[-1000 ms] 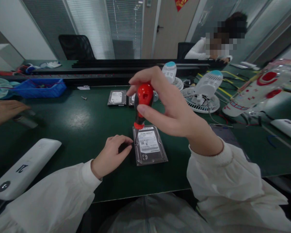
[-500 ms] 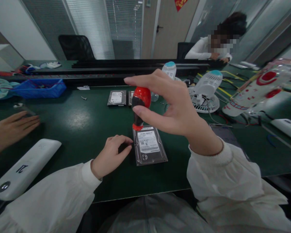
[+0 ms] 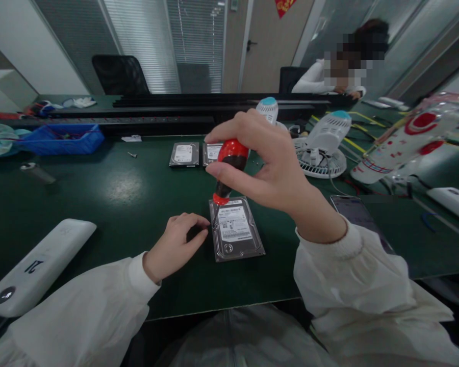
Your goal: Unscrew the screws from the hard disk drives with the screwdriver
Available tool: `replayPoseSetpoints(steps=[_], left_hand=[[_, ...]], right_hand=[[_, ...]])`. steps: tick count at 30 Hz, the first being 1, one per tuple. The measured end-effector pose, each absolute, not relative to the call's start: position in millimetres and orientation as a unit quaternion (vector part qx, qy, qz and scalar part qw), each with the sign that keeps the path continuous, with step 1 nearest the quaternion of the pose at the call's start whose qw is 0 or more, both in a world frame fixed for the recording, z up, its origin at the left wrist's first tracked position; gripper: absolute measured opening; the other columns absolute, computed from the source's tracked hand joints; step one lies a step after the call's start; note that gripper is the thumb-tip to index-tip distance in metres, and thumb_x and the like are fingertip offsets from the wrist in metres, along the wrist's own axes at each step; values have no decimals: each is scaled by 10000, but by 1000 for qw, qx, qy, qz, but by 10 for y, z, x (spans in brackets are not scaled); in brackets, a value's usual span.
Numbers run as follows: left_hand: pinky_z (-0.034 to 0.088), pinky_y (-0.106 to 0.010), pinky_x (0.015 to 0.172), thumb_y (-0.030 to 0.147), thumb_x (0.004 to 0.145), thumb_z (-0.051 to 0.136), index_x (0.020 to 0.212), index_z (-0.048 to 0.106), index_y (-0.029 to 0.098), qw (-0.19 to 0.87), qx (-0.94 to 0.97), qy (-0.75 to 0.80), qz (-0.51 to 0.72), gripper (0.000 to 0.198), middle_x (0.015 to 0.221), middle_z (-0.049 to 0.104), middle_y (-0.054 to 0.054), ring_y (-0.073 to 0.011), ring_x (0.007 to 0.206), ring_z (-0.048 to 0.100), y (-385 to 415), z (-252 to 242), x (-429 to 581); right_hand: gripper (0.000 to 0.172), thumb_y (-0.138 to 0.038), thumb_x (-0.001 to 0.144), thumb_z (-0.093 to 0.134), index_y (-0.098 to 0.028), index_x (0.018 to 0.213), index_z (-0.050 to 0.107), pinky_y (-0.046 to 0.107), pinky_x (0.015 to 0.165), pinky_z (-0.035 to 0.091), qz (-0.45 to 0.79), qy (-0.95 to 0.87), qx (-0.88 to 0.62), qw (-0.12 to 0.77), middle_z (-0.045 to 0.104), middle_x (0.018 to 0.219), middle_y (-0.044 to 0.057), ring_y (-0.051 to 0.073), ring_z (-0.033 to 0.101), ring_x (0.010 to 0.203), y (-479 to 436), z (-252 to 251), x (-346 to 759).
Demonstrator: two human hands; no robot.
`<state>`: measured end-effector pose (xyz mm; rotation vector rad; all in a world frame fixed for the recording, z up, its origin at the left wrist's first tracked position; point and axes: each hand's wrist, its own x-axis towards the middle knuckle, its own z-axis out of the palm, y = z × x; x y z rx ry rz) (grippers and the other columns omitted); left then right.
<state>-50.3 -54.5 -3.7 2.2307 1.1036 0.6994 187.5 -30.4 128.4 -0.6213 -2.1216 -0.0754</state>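
My right hand [image 3: 265, 163] is closed round the red and black handle of a screwdriver [image 3: 232, 151]. The screwdriver leans with its handle up and to the right, and its thin shaft points down at the left edge of a hard drive [image 3: 235, 224]. That drive lies flat on the green table, its white label facing up. My left hand [image 3: 179, 242] rests at the drive's left side, with thumb and forefinger bent against the edge close to the screwdriver tip. Whatever the tip meets is too small to make out.
Farther back lie two more hard drives [image 3: 184, 154], one partly hidden by my right hand. A white power bank [image 3: 42, 267], metal cylinder [image 3: 38, 173] and blue tray [image 3: 63, 140] are left. White fans [image 3: 325, 142] and a phone [image 3: 359, 219] are right. A person [image 3: 313, 76] sits opposite.
The screwdriver handle has tipped to the right, and my right fingers have curled closer round it. Another person's hand at the left has gone from view. My left hand stays put.
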Motion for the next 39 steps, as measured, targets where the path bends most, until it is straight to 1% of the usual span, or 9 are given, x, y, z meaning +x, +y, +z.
replayPoseSetpoints(steps=[2, 7, 13, 19, 23, 25, 28, 31, 39], left_hand=[[544, -550, 1027, 289, 1021, 603, 1096, 762, 240, 273, 830, 412, 256, 182, 1064, 817, -52, -293, 1031, 760, -546, -37, -501], [535, -564, 1033, 300, 1017, 601, 1091, 763, 242, 272, 830, 420, 245, 187, 1055, 814, -50, -290, 1018, 756, -548, -30, -498], [532, -561, 1028, 292, 1025, 597, 1092, 761, 242, 276, 830, 414, 254, 183, 1062, 822, -55, -289, 1033, 757, -546, -39, -502], [544, -553, 1026, 281, 1016, 615, 1091, 763, 242, 272, 832, 415, 249, 169, 1053, 819, -48, -286, 1014, 760, -542, -35, -503], [547, -544, 1027, 276, 1020, 617, 1089, 767, 246, 269, 832, 415, 250, 168, 1060, 825, -47, -287, 1024, 763, -542, -35, -502], [547, -546, 1030, 282, 1020, 619, 1088, 765, 246, 270, 833, 413, 252, 165, 1064, 825, -47, -289, 1031, 764, -543, -34, -501], [547, -559, 1029, 300, 1023, 612, 1088, 759, 243, 274, 831, 412, 254, 170, 1059, 822, -48, -294, 1029, 766, -545, -33, -502], [543, -572, 1031, 311, 1026, 603, 1093, 754, 239, 276, 830, 413, 254, 181, 1071, 819, -51, -299, 1040, 766, -549, -38, -503], [542, -533, 1041, 269, 1019, 632, 1332, 712, 269, 264, 833, 403, 270, 323, 1124, 819, -47, -284, 1077, 768, -565, -68, -519]], right_hand=[[357, -515, 1095, 552, -191, 1194, 665, 458, 1034, 572, -28, -862, -246, 442, 746, 1176, 73, 214, 673, 1040, -286, 1281, 1882], [424, -394, 1125, 417, -174, 1454, 567, 478, 1096, 559, 11, -879, -214, 425, 712, 1351, 110, 224, 680, 1149, -289, 1289, 1910], [358, -514, 1116, 504, -199, 1249, 611, 472, 1063, 569, -36, -873, -248, 418, 712, 1215, 69, 217, 662, 1075, -294, 1284, 1902], [393, -350, 1112, 432, -177, 1459, 493, 488, 1112, 569, 3, -888, -224, 402, 662, 1409, 125, 241, 681, 1224, -311, 1293, 1917], [326, -470, 1083, 581, -221, 1292, 555, 371, 961, 604, -38, -874, -253, 413, 708, 1288, 62, 195, 711, 1088, -305, 1290, 1896], [323, -496, 1098, 541, -210, 1248, 557, 361, 935, 603, -35, -879, -246, 406, 704, 1258, 56, 184, 706, 1073, -306, 1295, 1894], [354, -447, 1121, 423, -177, 1321, 533, 432, 1020, 600, -1, -891, -208, 403, 666, 1338, 94, 207, 686, 1154, -320, 1310, 1905], [314, -401, 1117, 445, -184, 1331, 521, 436, 1070, 590, 14, -892, -195, 408, 655, 1341, 85, 196, 688, 1157, -335, 1314, 1907], [363, -549, 1134, 491, -216, 1270, 540, 464, 1111, 582, -50, -877, -228, 421, 679, 1232, 52, 206, 706, 1146, -298, 1256, 1874]])
